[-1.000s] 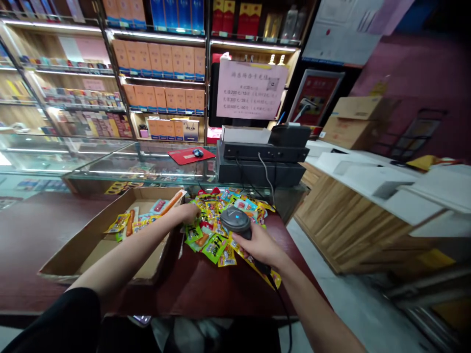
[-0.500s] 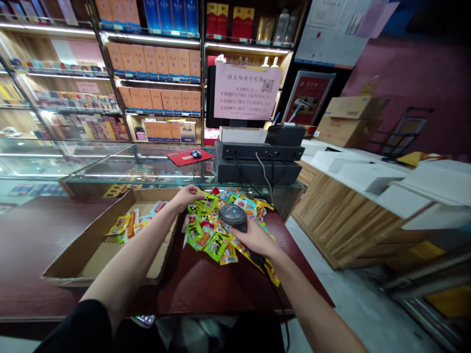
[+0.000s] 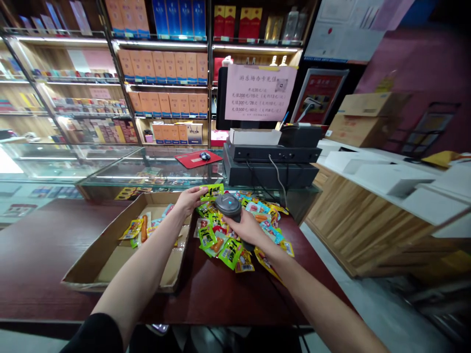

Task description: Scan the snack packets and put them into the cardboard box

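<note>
Between the fingers of my left hand (image 3: 190, 200) is a green snack packet (image 3: 213, 191), raised at the back of the pile. My right hand (image 3: 247, 226) grips a dark barcode scanner (image 3: 228, 205), its head close to that packet and pointing left and away from me. Below both hands lies a heap of small snack packets (image 3: 230, 252) in green, yellow and blue. To the left, an open cardboard box (image 3: 110, 240) holds several packets (image 3: 138, 229), one showing an orange sausage. My left forearm covers part of the box.
The dark red table (image 3: 33, 245) carries box and pile. Behind it stand a glass counter (image 3: 110, 169), a red mouse pad (image 3: 187, 159) with a mouse, and a black cash drawer (image 3: 270, 171) below a monitor with a pink sign (image 3: 259, 93). A wooden cabinet (image 3: 353, 225) is at right.
My left hand has lifted the green packet up from the pile. The scanner in my right hand has swung closer to it. The whole view has shifted slightly.
</note>
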### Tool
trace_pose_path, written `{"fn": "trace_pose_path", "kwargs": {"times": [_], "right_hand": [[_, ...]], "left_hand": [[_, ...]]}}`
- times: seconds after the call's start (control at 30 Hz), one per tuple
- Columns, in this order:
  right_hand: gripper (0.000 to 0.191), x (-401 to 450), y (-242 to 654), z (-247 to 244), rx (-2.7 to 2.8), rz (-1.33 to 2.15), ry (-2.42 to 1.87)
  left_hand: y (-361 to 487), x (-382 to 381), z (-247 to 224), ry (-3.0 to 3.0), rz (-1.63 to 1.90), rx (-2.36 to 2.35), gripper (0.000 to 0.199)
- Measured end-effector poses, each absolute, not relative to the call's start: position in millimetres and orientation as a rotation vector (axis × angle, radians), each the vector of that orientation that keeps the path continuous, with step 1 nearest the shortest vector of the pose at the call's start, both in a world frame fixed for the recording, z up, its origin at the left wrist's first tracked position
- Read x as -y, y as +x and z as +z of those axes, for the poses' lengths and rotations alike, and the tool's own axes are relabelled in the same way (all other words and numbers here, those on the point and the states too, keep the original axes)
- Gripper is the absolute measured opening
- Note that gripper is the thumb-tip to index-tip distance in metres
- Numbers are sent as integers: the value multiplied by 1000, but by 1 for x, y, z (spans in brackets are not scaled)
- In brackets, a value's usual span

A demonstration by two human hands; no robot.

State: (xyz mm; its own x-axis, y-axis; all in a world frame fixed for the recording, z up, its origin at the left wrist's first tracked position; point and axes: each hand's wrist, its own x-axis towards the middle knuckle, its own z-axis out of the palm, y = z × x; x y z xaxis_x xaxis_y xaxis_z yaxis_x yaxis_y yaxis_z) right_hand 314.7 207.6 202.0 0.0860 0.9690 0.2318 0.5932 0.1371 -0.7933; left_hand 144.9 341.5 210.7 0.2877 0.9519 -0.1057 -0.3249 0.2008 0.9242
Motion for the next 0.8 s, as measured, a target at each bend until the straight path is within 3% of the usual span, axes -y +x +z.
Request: {"fn": "trace_pose_path", "kwargs": {"times": [0.8], "right_hand": [[27,-211,313,195,1574,427,-1512]], "left_hand": [[145,-345,208,958,1050,-818,29]]}}
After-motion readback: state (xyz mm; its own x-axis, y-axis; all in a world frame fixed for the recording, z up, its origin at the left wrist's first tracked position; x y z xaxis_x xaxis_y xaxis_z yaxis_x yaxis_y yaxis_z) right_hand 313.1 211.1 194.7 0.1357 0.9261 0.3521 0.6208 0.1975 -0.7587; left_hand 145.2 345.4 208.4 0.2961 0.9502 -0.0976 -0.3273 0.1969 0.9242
